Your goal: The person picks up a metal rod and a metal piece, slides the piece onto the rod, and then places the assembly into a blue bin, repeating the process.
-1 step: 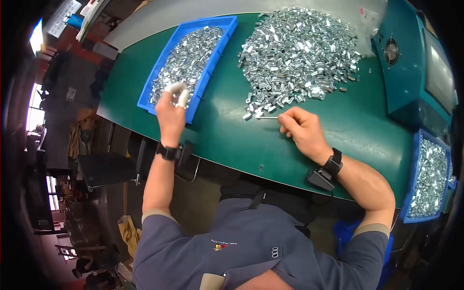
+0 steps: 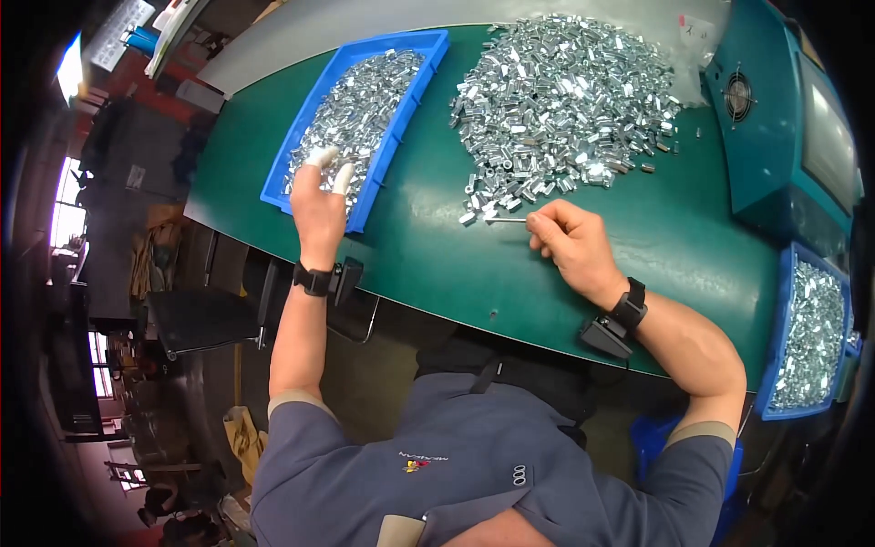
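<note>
My left hand (image 2: 318, 214) is over the near end of a blue plastic tray (image 2: 392, 144), which holds many short, shiny metal pieces (image 2: 365, 105). Pale covers sit on its thumb and a fingertip. These fingers are spread apart, with nothing visible between them. My right hand (image 2: 576, 248) pinches a thin metal rod (image 2: 507, 220) between thumb and fingers. The rod points left, its tip near the lower edge of a big pile of hexagonal hollow metal pieces (image 2: 565, 100) on the green table (image 2: 437, 264).
A teal machine (image 2: 770, 137) with a screen and a fan grille stands at the right of the table. Below it sits another blue tray (image 2: 773, 383) of metal pieces. Clear plastic sheeting (image 2: 697, 59) lies behind the pile. A dark chair (image 2: 200, 319) stands left of the table.
The thumb and finger of my left hand have spread further apart over the tray. My right hand and the rod have hardly moved.
</note>
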The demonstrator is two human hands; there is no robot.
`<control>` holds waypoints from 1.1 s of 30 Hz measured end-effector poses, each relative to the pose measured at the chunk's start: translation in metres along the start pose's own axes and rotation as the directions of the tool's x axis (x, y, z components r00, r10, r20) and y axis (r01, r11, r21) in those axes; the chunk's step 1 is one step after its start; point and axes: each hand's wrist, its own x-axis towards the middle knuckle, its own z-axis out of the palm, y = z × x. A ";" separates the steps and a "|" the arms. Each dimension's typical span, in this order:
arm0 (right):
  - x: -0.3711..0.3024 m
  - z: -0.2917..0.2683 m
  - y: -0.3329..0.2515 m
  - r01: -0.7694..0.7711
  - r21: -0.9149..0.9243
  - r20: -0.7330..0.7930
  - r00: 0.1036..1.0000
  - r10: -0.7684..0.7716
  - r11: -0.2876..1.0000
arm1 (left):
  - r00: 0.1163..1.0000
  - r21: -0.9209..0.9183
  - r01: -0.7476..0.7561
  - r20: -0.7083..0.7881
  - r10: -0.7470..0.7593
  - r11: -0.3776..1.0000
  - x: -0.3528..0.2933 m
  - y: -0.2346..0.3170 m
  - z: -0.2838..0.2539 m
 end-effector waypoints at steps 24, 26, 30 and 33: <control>-0.002 -0.002 0.004 0.033 -0.014 0.033 0.999 -0.032 0.999 | 0.712 -0.645 0.687 0.690 -0.130 0.335 -0.074 0.097 0.045; -0.002 -0.002 0.004 0.022 -0.004 0.029 0.999 -0.022 1.000 | 0.704 -0.655 0.701 0.699 -0.125 0.284 -0.078 0.100 0.047; -0.003 -0.003 0.001 0.022 0.010 -0.001 1.000 -0.022 1.000 | 0.695 -0.658 0.714 0.708 -0.127 0.238 -0.085 0.106 0.048; -0.003 -0.003 0.001 0.024 0.028 -0.024 0.999 -0.023 0.999 | 0.703 -0.667 0.707 0.699 -0.133 0.235 -0.086 0.103 0.049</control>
